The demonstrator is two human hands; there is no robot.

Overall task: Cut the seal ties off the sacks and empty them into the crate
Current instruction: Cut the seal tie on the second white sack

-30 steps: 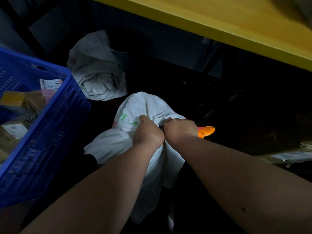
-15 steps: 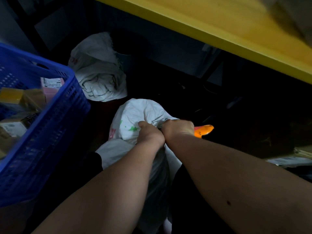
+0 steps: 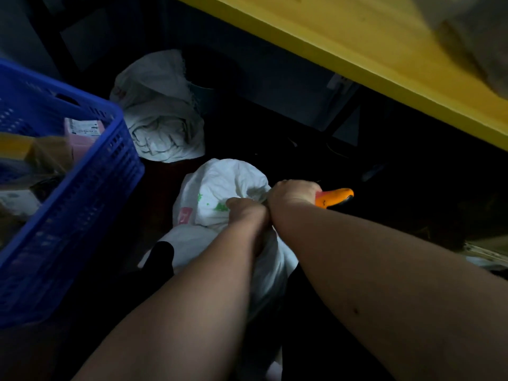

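A white sack (image 3: 220, 185) with green and pink print lies on the dark floor in front of me. My left hand (image 3: 246, 211) grips its bunched neck. Right beside it, my right hand (image 3: 292, 193) holds an orange-handled cutter (image 3: 334, 198) whose handle end sticks out to the right; its blade is hidden between my hands. The seal tie itself is not visible. A blue plastic crate (image 3: 90, 193) stands at the left with several boxes and parcels inside.
A second crumpled white sack (image 3: 162, 119) lies farther back beside a dark bin. A yellow table edge (image 3: 357, 64) runs overhead across the upper right. Cardboard and papers (image 3: 483, 251) lie at the right edge.
The sack's neck has been pulled toward me and bunched tighter. Both hands stay pressed together on it, and the view has shifted a little.
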